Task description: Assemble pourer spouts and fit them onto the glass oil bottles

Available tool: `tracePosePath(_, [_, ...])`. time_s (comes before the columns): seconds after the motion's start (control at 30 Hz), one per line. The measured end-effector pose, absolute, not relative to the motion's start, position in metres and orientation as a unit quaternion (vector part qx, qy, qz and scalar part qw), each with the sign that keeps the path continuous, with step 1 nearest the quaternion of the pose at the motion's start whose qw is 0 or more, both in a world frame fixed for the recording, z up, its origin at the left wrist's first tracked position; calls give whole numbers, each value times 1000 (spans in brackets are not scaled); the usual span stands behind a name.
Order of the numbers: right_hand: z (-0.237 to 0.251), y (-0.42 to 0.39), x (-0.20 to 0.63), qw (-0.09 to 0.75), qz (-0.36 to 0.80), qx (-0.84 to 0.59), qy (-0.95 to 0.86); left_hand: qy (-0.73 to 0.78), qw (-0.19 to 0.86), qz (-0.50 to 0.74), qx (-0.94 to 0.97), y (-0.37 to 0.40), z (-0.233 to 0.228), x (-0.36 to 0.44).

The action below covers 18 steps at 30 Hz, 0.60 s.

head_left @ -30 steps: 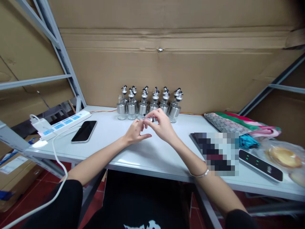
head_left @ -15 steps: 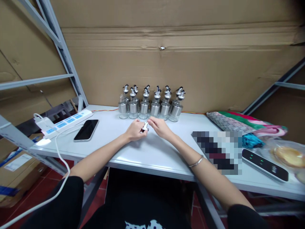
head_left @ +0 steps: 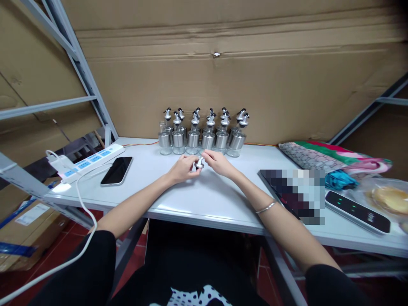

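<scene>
A silver bottle pourer spout (head_left: 199, 163) with a dark base is held just above the white table (head_left: 204, 204). My left hand (head_left: 182, 169) grips it from the left, thumb and fingers closed around its lower part. From the right, my right hand (head_left: 219, 164) has thumb and fingers pinched at the top of the spout, partly hiding it. Behind the hands stand several glass bottles with steel sleeves (head_left: 193, 139) in two rows, nearly all fitted with similar spouts. The front bottle at the far left (head_left: 165, 141) has a bare neck.
A phone (head_left: 117, 171) and a white power strip (head_left: 92, 160) with a cable lie to the left. On the right are a blurred-out flat item (head_left: 296, 193), a black-and-white device (head_left: 357, 211), a patterned cloth bag (head_left: 334, 159) and wrapped food (head_left: 390, 199). Cardboard (head_left: 204, 85) walls the back.
The spout has turned more upright in my left hand and shows more of its base. Both hands stay close together, and the view has shifted slightly.
</scene>
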State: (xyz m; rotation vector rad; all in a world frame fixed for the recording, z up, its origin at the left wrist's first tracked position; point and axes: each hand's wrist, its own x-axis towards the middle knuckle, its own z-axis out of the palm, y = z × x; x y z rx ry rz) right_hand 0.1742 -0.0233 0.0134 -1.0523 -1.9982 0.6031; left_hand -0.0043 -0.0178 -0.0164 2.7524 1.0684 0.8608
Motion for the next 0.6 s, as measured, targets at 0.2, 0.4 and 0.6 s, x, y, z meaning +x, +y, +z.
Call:
tracePosePath(0.2, [15, -26, 172, 388, 179, -459, -779, 343, -66, 285, 893, -17, -12, -5])
tracePosePath(0.4, [12, -26, 168, 406, 179, -475, -761, 345, -115, 283, 888, -14, -11, -8])
tracePosePath(0.6, [13, -25, 169, 356, 402, -500, -679, 344, -162, 290, 878, -13, -13, -12])
